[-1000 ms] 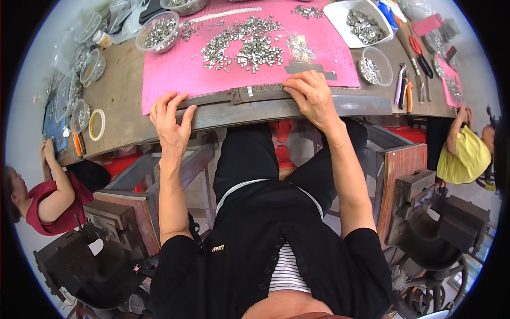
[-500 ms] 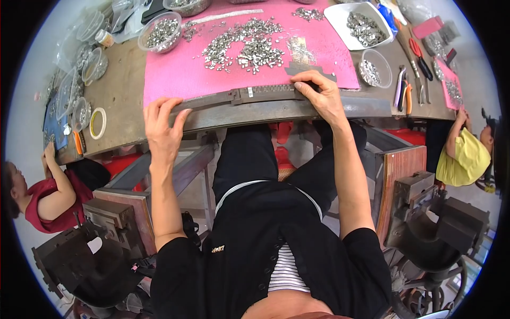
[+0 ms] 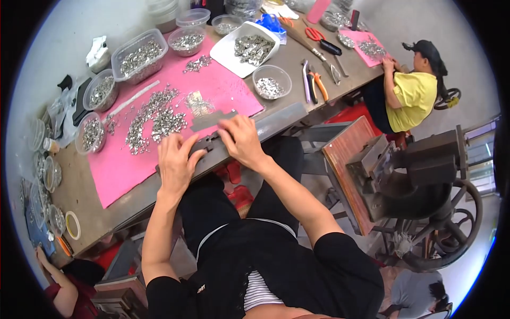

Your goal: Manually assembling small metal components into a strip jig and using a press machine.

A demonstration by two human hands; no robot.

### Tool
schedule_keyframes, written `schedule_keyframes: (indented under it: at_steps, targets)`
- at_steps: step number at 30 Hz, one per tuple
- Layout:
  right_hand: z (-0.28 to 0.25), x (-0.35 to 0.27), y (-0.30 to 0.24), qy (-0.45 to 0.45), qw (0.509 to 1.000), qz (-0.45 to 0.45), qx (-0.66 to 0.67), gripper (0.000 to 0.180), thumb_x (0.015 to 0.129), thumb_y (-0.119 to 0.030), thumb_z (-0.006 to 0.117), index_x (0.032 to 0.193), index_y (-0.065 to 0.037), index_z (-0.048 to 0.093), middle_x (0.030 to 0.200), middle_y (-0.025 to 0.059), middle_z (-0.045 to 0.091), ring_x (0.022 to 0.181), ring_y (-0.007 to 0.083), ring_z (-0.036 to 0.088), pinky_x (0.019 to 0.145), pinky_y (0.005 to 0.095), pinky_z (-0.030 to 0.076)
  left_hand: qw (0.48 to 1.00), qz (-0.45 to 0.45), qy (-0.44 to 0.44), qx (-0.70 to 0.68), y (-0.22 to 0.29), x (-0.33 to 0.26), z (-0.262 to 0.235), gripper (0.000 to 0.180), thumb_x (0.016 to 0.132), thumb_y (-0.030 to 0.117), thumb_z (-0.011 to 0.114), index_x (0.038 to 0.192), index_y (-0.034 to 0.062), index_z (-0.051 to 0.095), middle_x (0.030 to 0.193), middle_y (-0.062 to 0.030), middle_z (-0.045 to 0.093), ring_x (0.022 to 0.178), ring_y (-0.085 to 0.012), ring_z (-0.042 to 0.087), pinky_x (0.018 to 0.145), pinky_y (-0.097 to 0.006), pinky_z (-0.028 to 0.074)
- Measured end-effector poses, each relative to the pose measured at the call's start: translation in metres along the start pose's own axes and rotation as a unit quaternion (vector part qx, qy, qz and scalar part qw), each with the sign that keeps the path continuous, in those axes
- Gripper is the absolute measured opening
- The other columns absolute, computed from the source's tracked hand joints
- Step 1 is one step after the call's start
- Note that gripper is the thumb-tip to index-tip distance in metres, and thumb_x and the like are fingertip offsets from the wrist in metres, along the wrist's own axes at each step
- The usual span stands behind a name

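Seated person in black, seen from above, both forearms reaching up from the lower edge to a workbench. The left hand (image 3: 176, 162) lies flat, fingers spread, on the near end of a long grey metal strip (image 3: 212, 146) that sits along the bench's front edge. The right hand (image 3: 241, 141), at about 1 o'clock from the left, curls its fingers down on the strip's middle, pressing rather than gripping. Just beyond, at 12 o'clock, a pink mat (image 3: 223, 90) carries a loose heap of small silver metal parts (image 3: 154, 119) and a short flat grey bar (image 3: 212, 120). Further off, clear tubs (image 3: 139, 56) and a white tray (image 3: 245, 49) hold more parts; pliers (image 3: 313, 85) lie at 2 o'clock. Another worker in yellow (image 3: 411, 93) sits at the far right. The step in hand looks like seating parts on the strip; the next move likely calls for steady pressure from the left hand while the right fetches another piece
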State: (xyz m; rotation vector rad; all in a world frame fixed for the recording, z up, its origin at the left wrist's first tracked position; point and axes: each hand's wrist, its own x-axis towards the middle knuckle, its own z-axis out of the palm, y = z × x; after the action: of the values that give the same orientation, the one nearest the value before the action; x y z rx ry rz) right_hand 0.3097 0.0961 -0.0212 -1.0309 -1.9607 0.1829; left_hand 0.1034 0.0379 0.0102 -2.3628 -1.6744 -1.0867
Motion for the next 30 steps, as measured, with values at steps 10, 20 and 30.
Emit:
schedule_keyframes:
  at_steps: [10, 20, 30]
  targets:
    - [-0.011, -0.009, -0.026, -0.055, 0.948, 0.112, 0.293, 0.009, 0.092, -0.005, 0.071, 0.089, 0.004, 0.072, 0.087, 0.0112, 0.071, 0.079, 0.0183, 0.068, 0.071, 0.0302, 0.052, 0.997, -0.029, 0.039, 0.062, 0.009, -0.028, 0.008, 0.033, 0.084, 0.022, 0.078, 0.116, 0.0157, 0.073, 0.113, -0.0064, 0.061, 0.109, -0.0245, 0.058, 0.104, -0.052, 0.033]
    - [0.047, 0.141, 0.062, -0.042, 0.998, 0.018, 0.051, 0.020, 0.092, -0.016, 0.067, 0.100, 0.000, 0.074, 0.088, 0.0191, 0.071, 0.077, 0.0349, 0.070, 0.071, 0.0416, 0.054, 0.991, -0.073, 0.109, 0.038, 0.016, -0.035, 0.029, 0.056, 0.084, 0.015, 0.078, 0.136, 0.0121, 0.058, 0.114, -0.0064, 0.061, 0.109, -0.0248, 0.059, 0.106, -0.048, 0.032]
    - [0.130, 0.158, 0.078, 0.020, 0.986, 0.044, -0.163, 0.014, 0.082, -0.016, 0.070, 0.082, -0.002, 0.072, 0.091, 0.0180, 0.068, 0.094, 0.0353, 0.067, 0.084, 0.0486, 0.052, 0.990, -0.066, 0.098, 0.079, 0.010, -0.042, 0.032, 0.050, 0.084, 0.017, 0.080, 0.130, 0.0087, 0.060, 0.115, -0.0070, 0.064, 0.111, -0.0260, 0.059, 0.106, -0.047, 0.033]
